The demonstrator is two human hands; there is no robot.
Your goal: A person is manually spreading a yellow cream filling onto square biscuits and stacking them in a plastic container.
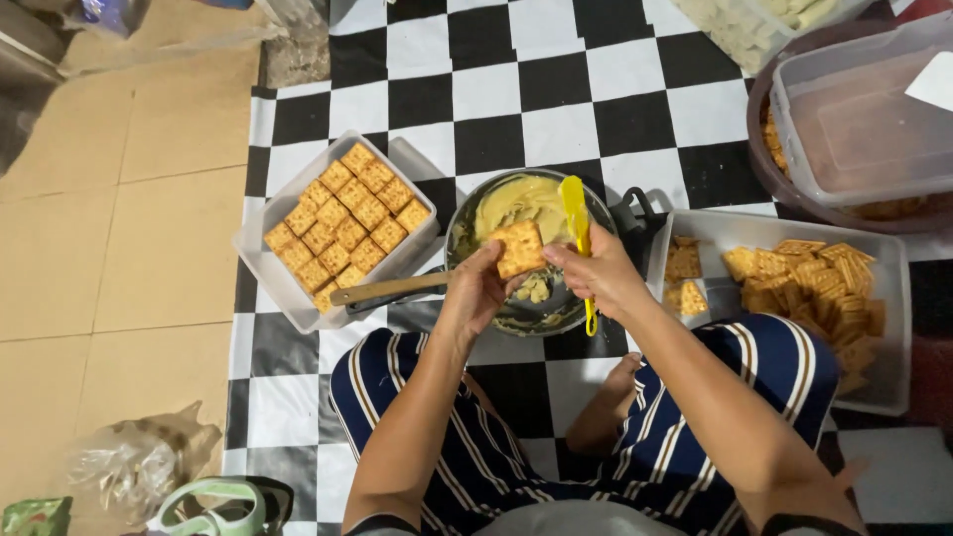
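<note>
My left hand point(475, 288) grips a cracker point(520, 248) over the pan point(467, 223); my right hand point(601, 273), at three o'clock, clasps a yellow spatula point(577, 220).

the pan point(467, 213) looks like grey metal, a bit shiny, and its handle point(382, 290) at nine o'clock looks like smooth pale wood. the paste point(521, 199) in it is thick, soft and a little glossy. the yellow spatula point(578, 233) looks like smooth plastic. the cracker point(519, 248) in the left hand point(476, 290) is dry, rough and dotted with little holes. the tray point(260, 260) at ten o'clock and the tray point(893, 328) at three o'clock look like cloudy white plastic. the checked mat point(556, 99) is smooth and shiny. the floor tiles point(129, 228) are matt. the striped trousers point(506, 447) are soft cloth
</note>
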